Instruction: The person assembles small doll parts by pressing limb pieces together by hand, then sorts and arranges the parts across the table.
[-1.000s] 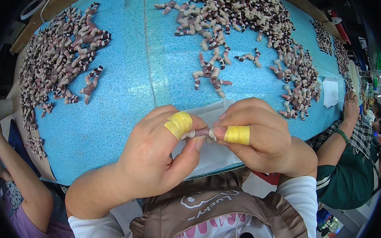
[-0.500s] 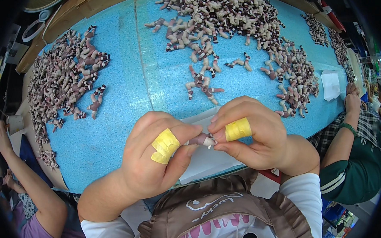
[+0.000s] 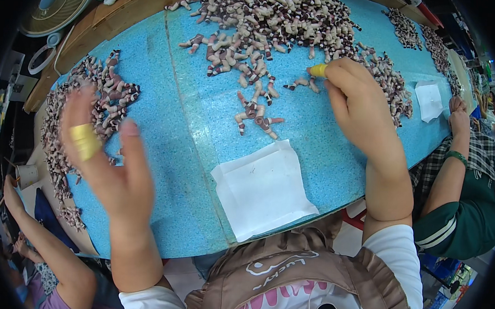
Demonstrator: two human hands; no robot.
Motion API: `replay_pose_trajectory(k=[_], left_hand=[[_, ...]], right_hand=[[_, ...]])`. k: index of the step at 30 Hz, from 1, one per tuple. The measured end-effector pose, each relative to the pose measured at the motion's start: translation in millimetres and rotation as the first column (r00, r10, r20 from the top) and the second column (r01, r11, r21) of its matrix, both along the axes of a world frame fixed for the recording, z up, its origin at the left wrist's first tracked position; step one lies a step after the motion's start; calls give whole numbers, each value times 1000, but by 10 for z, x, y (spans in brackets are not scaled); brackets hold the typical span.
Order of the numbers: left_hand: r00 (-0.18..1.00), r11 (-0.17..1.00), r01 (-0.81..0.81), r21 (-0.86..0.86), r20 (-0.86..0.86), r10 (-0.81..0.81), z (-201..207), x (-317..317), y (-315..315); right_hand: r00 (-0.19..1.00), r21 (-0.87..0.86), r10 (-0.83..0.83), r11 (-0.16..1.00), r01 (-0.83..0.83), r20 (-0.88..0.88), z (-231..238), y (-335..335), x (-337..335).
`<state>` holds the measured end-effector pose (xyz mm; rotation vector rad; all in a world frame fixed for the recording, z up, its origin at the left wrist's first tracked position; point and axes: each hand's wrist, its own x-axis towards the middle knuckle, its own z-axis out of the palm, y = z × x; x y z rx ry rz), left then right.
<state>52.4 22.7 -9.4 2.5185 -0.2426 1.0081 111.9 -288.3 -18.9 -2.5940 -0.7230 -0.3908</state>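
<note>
My left hand (image 3: 110, 164), smeared by motion, is over the near side of the left pile of small limb-shaped pieces (image 3: 56, 127). Its thumb and fingers are apart, with nothing visible between them. Yellow tape wraps one finger. Farther out, my right hand (image 3: 359, 107) reaches over the table with its taped finger stretched and its thumb apart. The fingertip is just above a few loose limb-shaped pieces (image 3: 307, 84), beige with mauve and dark bands. A small cluster of joined mauve and beige pieces (image 3: 256, 113) lies between my hands.
A white paper sheet (image 3: 265, 189) lies near the table's front edge. A large heap of similar pieces (image 3: 288, 17) spreads across the back, with another (image 3: 394, 86) beyond my right hand. Other people's arms (image 3: 450, 176) rest at the right and left edges. A fan (image 3: 56, 4) stands back left.
My hands were together over the paper, pinching a mauve and beige limb-shaped piece. They have parted, left hand to the left pile, right hand forward; that piece is no longer seen in them.
</note>
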Motion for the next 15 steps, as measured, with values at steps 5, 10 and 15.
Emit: replay_pose_trajectory(k=[5,10,15], left_hand=[[752,871,487,-70,-473,-458,-180,-82,-347],[752,863,497,91,-541,-376,-195,-81,-420],[836,935,342,90,-484,-259,-196,-135,-288]], right_hand=[[999,-154,35,988,-28,41,-73,29,59],[994,-125,29,992,-16,103,11,63,-54],[947,129,205,976,-178,-247,184,182,-240]])
